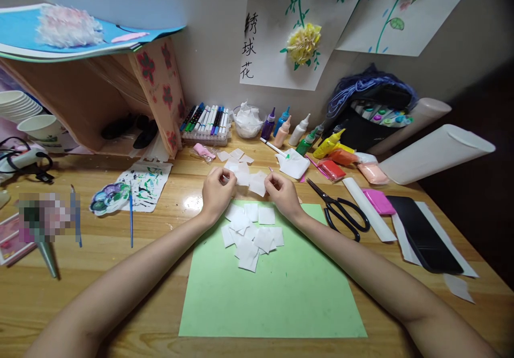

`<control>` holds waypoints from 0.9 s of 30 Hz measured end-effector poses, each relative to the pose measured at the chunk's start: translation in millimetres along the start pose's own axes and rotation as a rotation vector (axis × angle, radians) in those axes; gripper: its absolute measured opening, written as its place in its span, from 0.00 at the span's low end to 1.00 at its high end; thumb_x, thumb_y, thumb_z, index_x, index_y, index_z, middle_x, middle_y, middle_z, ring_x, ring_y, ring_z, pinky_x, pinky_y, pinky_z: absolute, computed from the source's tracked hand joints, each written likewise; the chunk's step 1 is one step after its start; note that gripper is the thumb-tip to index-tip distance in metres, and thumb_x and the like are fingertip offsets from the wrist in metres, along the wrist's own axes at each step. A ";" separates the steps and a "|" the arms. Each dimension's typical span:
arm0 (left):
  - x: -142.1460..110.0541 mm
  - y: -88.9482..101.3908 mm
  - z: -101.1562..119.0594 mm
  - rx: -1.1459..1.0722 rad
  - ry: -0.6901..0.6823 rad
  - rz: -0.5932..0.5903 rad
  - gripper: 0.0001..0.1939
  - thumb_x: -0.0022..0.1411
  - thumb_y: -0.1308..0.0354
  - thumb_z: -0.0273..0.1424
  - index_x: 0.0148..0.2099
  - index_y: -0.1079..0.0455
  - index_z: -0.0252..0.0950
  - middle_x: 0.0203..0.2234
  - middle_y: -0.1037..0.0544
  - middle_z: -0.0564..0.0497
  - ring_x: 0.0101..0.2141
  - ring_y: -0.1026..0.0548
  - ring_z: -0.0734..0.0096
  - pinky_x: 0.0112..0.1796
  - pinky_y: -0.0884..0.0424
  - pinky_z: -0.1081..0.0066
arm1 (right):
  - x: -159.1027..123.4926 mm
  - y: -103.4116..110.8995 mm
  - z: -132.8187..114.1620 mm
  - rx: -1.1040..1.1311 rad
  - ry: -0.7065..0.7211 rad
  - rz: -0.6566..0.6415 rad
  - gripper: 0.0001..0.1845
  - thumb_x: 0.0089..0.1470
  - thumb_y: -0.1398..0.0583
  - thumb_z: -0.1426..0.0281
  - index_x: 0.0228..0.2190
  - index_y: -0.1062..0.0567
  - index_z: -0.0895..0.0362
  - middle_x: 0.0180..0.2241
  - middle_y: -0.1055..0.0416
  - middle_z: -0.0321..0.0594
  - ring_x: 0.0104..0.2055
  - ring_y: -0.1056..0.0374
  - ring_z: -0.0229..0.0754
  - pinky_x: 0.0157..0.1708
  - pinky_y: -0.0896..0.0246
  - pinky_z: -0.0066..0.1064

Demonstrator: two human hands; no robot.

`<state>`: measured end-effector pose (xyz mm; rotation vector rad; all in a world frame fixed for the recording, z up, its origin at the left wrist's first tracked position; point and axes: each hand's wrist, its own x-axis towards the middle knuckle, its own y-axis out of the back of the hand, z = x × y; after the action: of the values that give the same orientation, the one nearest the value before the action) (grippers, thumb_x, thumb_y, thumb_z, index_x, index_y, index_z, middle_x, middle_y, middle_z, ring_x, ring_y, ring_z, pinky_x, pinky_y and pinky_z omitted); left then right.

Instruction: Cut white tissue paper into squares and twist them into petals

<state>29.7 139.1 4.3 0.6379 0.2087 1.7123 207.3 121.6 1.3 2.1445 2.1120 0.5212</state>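
Note:
My left hand point(217, 189) and my right hand point(283, 193) rest at the far edge of a light green paper sheet point(277, 288) on the wooden desk. Both have their fingers curled in a pinch; what each pinches is too small to make out. Between and beyond them lie loose white paper squares point(247, 178). A pile of several white paper squares point(251, 235) sits on the green sheet just below my hands.
Black scissors point(341, 210) lie right of my right hand, with a black phone point(423, 235) and clay packs point(333, 168) beyond. Paint bottles point(283, 127), a marker tray point(204, 122) and a tissue bowl point(248, 121) line the wall. A painted paper and brush point(130, 213) lie left.

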 end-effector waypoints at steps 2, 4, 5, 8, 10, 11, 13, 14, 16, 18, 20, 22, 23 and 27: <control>1.2 -0.6 -3.4 0.041 0.017 0.007 0.08 0.57 0.46 0.30 0.26 0.33 0.35 0.24 0.31 0.53 0.26 0.34 0.73 0.29 0.39 0.72 | 1.4 0.0 2.0 -0.047 0.003 0.029 0.12 0.54 0.44 0.65 0.22 0.35 0.56 0.22 0.38 0.34 0.24 0.43 0.36 0.26 0.48 0.29; 2.0 -1.0 -6.3 0.078 0.019 0.011 0.07 0.58 0.46 0.31 0.30 0.31 0.35 0.26 0.29 0.51 0.28 0.33 0.71 0.30 0.39 0.71 | 3.1 1.1 3.7 -0.092 0.010 0.063 0.09 0.53 0.43 0.63 0.27 0.33 0.56 0.23 0.39 0.33 0.25 0.44 0.37 0.27 0.48 0.29; 2.1 -1.2 -7.4 0.085 0.014 0.011 0.07 0.59 0.47 0.32 0.32 0.30 0.35 0.28 0.29 0.51 0.28 0.33 0.71 0.31 0.38 0.70 | 3.8 2.4 4.0 -0.109 0.028 0.078 0.08 0.52 0.42 0.64 0.30 0.33 0.56 0.24 0.39 0.33 0.26 0.44 0.37 0.27 0.48 0.29; 1.9 -1.5 -10.0 0.059 -0.021 0.035 0.08 0.60 0.47 0.31 0.41 0.30 0.36 0.34 0.30 0.48 0.32 0.32 0.70 0.36 0.36 0.67 | 5.4 8.9 0.7 -0.147 0.190 -0.014 0.08 0.50 0.39 0.67 0.33 0.32 0.55 0.27 0.39 0.35 0.28 0.43 0.37 0.28 0.46 0.29; 1.5 -1.6 -10.9 0.035 -0.048 0.075 0.08 0.60 0.48 0.30 0.42 0.31 0.36 0.37 0.31 0.47 0.33 0.32 0.70 0.39 0.35 0.66 | 5.7 13.8 -3.7 -0.170 0.337 -0.262 0.06 0.47 0.38 0.69 0.30 0.29 0.55 0.30 0.40 0.36 0.29 0.43 0.38 0.28 0.45 0.29; 1.3 -1.7 -11.0 0.030 -0.056 0.089 0.08 0.60 0.48 0.29 0.42 0.32 0.36 0.37 0.32 0.47 0.34 0.32 0.70 0.39 0.36 0.66 | 5.7 15.7 -6.0 -0.180 0.391 -0.402 0.06 0.45 0.36 0.70 0.29 0.28 0.55 0.30 0.40 0.37 0.30 0.42 0.38 0.29 0.44 0.30; 1.0 -1.8 -10.8 0.019 -0.059 0.096 0.07 0.60 0.49 0.27 0.41 0.33 0.36 0.37 0.32 0.48 0.34 0.33 0.70 0.39 0.36 0.65 | 5.5 17.8 -9.1 -0.203 0.449 -0.596 0.09 0.41 0.35 0.71 0.30 0.26 0.55 0.32 0.40 0.38 0.33 0.40 0.39 0.33 0.42 0.31; 1.0 -1.8 -10.4 0.012 -0.057 0.092 0.06 0.60 0.49 0.26 0.40 0.33 0.36 0.37 0.32 0.48 0.34 0.33 0.71 0.39 0.36 0.66 | 5.3 18.0 -9.8 -0.219 0.460 -0.633 0.11 0.40 0.34 0.72 0.30 0.26 0.55 0.32 0.40 0.38 0.34 0.40 0.40 0.34 0.42 0.32; 0.9 -1.6 -9.0 -0.001 -0.050 0.085 0.06 0.60 0.49 0.25 0.39 0.34 0.36 0.36 0.32 0.48 0.34 0.32 0.71 0.39 0.35 0.66 | 4.9 17.2 -9.5 -0.246 0.472 -0.642 0.11 0.40 0.35 0.74 0.30 0.26 0.56 0.32 0.39 0.37 0.35 0.39 0.40 0.36 0.42 0.33; 0.7 -1.1 -7.2 0.002 -0.043 0.082 0.06 0.59 0.49 0.24 0.39 0.34 0.36 0.36 0.33 0.49 0.34 0.32 0.71 0.38 0.35 0.66 | 4.4 15.9 -8.0 -0.259 0.479 -0.623 0.08 0.41 0.37 0.76 0.28 0.27 0.56 0.31 0.39 0.37 0.33 0.39 0.39 0.34 0.43 0.31; 0.2 -0.4 -5.3 0.012 -0.043 0.072 0.06 0.58 0.49 0.24 0.39 0.34 0.36 0.36 0.32 0.49 0.34 0.32 0.71 0.38 0.36 0.67 | 3.9 15.1 -6.8 -0.255 0.483 -0.605 0.06 0.42 0.39 0.78 0.26 0.27 0.57 0.29 0.38 0.37 0.32 0.39 0.38 0.32 0.43 0.30; -0.5 0.1 -4.0 0.015 -0.053 0.064 0.06 0.58 0.49 0.24 0.39 0.34 0.36 0.36 0.32 0.48 0.34 0.32 0.70 0.37 0.36 0.67 | 3.8 15.1 -6.6 -0.244 0.477 -0.597 0.05 0.43 0.40 0.78 0.25 0.27 0.57 0.28 0.38 0.36 0.30 0.40 0.37 0.31 0.44 0.30; -0.8 0.2 -3.5 0.012 -0.062 0.060 0.06 0.58 0.49 0.24 0.39 0.34 0.36 0.36 0.32 0.48 0.34 0.32 0.70 0.37 0.36 0.67 | 4.0 15.4 -6.7 -0.233 0.471 -0.597 0.05 0.43 0.41 0.78 0.24 0.27 0.57 0.28 0.38 0.37 0.30 0.40 0.37 0.30 0.44 0.29; -1.8 0.5 -0.7 -0.013 -0.120 0.015 0.06 0.58 0.50 0.23 0.37 0.34 0.36 0.34 0.31 0.49 0.34 0.32 0.70 0.36 0.36 0.69 | 6.4 17.9 -7.1 -0.143 0.407 -0.584 0.03 0.44 0.40 0.76 0.24 0.28 0.57 0.29 0.37 0.37 0.28 0.40 0.36 0.27 0.43 0.29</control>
<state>29.1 137.4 3.4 0.7312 0.1080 1.6821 222.2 126.0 14.4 1.3228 2.6465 1.0511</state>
